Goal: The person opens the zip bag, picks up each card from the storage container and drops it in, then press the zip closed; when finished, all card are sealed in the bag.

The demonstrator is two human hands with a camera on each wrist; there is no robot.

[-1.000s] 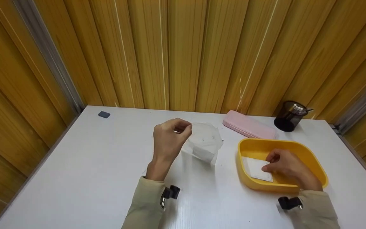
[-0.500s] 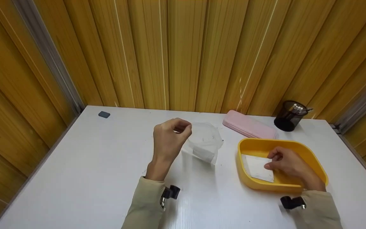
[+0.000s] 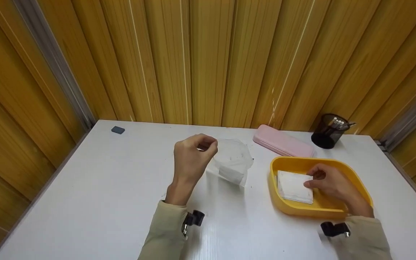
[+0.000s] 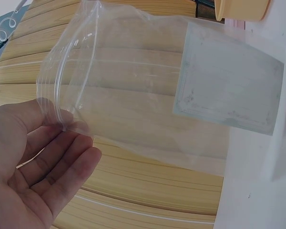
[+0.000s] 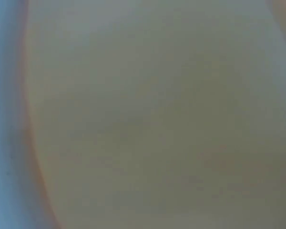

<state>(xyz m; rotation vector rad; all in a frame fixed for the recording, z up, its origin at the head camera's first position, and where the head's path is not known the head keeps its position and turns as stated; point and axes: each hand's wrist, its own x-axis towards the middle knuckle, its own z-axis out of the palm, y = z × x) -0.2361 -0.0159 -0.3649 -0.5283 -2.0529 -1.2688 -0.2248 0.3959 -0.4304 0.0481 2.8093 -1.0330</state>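
My left hand (image 3: 193,157) pinches the clear plastic zip bag (image 3: 234,161) by its rim, mouth agape above the counter (image 3: 96,202); my right hand (image 3: 332,185) grips the white paper pad (image 3: 294,186) in the yellow plastic tray (image 3: 352,178).

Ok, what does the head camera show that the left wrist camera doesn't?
Only the head view shows the right hand holding a white pad in the yellow tray, along with the pink case, the black pen cup and a small dark eraser on the white table. Only the left wrist view shows the clear bag's open mouth close up and a pale card inside it. Both show the left hand pinching the rim of the clear bag, and the wooden wall.
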